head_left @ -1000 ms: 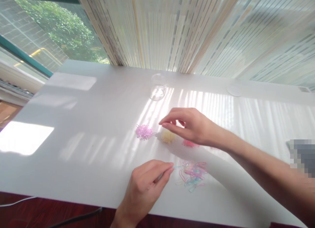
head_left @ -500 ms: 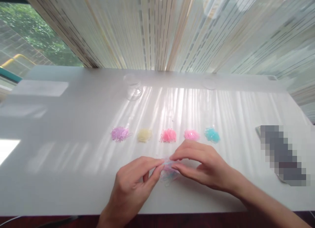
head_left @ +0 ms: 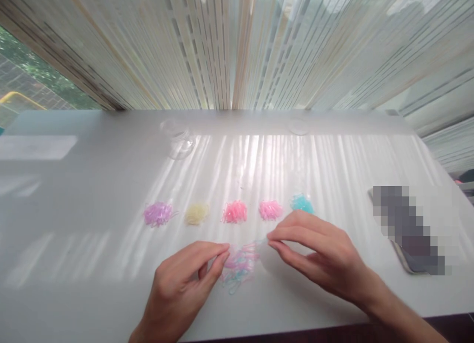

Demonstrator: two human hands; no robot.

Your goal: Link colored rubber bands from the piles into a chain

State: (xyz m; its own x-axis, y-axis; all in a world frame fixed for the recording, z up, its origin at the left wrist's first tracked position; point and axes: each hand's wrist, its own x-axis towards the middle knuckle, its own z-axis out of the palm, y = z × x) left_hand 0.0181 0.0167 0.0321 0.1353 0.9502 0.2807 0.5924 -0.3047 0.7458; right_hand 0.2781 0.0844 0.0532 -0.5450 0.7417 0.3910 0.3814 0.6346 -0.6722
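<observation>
A loose heap of mixed pink, purple and blue rubber bands (head_left: pixel 239 270) lies on the white table between my hands. My left hand (head_left: pixel 187 276) is pinched closed at the heap's left edge; what its fingertips hold, if anything, is too small to make out. To the right of the heap, my right hand (head_left: pixel 320 254) pinches a thin pale blue rubber band (head_left: pixel 261 241). Beyond them runs a row of sorted piles: purple bands (head_left: pixel 158 213), yellow bands (head_left: pixel 197 213), coral bands (head_left: pixel 235 212), pink bands (head_left: pixel 270 209) and teal bands (head_left: pixel 302 203), the last partly behind my right hand.
A clear glass jar (head_left: pixel 179 144) stands at the back left of the table. Farther right lies a clear round lid (head_left: pixel 298 127). On the right side is a phone-like object (head_left: pixel 407 229), partly pixelated. Striped curtains (head_left: pixel 237 47) hang along the far edge.
My hands have moved apart, the right one drawing a pale blue band away to the right. More of the mixed heap shows. The view has shifted slightly, moving the table's contents left.
</observation>
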